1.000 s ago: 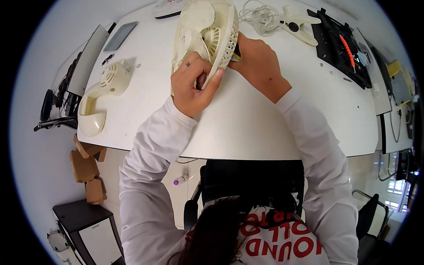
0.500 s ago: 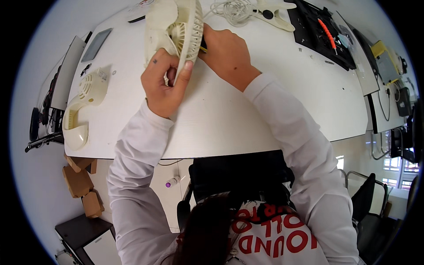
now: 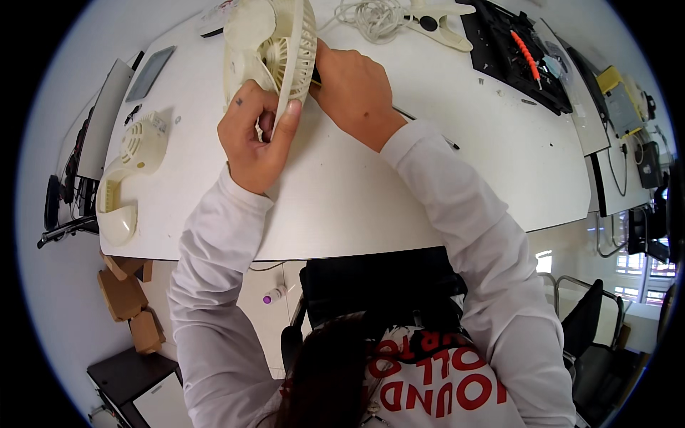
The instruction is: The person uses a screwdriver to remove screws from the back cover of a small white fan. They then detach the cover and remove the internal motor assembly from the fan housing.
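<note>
Though inverted, red lettering [image 3: 439, 394]; fan [image 3: 289, 70] between hands [image 3: 252, 141]

Fan [image 3: 250, 25] left of cable [image 3: 378, 30]; tray [image 3: 479, 58] right

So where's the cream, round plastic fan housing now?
In the head view, the fan housing is upper left of centre, gripped by the left hand, with the right hand at its right.

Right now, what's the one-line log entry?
left hand: grips cream fan | right hand: at fan's right side, grip hidden | table: cream housing left, coiled cable far side
</note>
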Tool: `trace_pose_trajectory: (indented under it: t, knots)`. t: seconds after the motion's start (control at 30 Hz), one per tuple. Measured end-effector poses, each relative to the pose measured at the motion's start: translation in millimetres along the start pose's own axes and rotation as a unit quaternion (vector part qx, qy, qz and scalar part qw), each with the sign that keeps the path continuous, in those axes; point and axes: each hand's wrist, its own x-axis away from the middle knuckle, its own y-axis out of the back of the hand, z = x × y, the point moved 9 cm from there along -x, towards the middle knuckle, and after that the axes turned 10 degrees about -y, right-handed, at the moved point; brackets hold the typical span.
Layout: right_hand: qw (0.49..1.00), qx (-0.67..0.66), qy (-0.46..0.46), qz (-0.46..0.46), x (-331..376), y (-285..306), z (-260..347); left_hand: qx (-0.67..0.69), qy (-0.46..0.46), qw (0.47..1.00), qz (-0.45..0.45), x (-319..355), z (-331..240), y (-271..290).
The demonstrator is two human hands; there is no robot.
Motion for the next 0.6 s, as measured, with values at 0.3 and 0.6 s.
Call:
trace_pose_trajectory:
  t: [0.3,0.6]
  knots:
    - [1.0,-0.005,0.013,0.002,-1.7,-4.8,0.3,0.011,0.004,1.0,-0.004,1.4,2.4,0.8]
    - [1.0,0.006,0.008,0.001,-0.9,-2.9,2.7,0.0,0.007,1.0,0.0,1.1,2.5,0.2]
